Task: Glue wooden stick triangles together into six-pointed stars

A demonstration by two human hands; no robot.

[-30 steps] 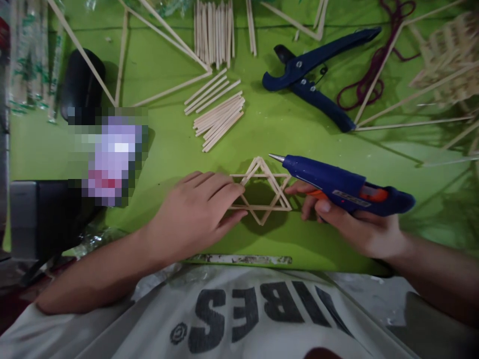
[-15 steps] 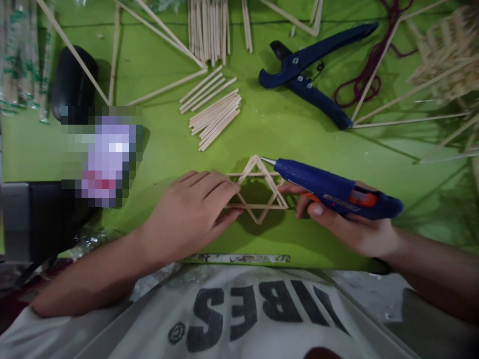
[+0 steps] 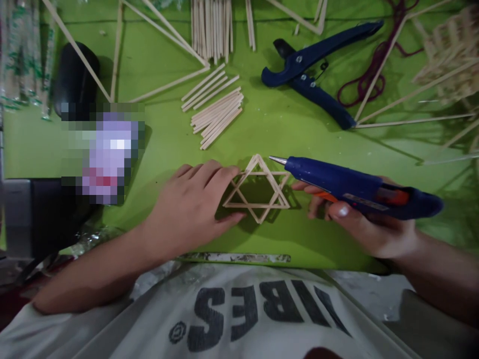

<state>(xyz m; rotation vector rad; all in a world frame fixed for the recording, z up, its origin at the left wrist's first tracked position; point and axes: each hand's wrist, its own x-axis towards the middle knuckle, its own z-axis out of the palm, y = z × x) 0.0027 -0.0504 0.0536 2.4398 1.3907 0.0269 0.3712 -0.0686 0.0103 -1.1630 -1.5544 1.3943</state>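
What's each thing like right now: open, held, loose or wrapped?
left hand: thumb and fingers apart, beside the star
right hand: gripping the glue gun
glue gun: held, nozzle off the star
stick star: six points formed
cutter: open
short sticks: loose
sticks at far left: wrapped

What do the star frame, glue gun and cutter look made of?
Star frame: probably bare wood or bamboo, by its pale, matte straw color.
Glue gun: likely plastic, by its smooth blue look; its silvery, tapered nozzle seems metal.
Cutter: blue, either plastic or coated metal; its shiny screws look metal.
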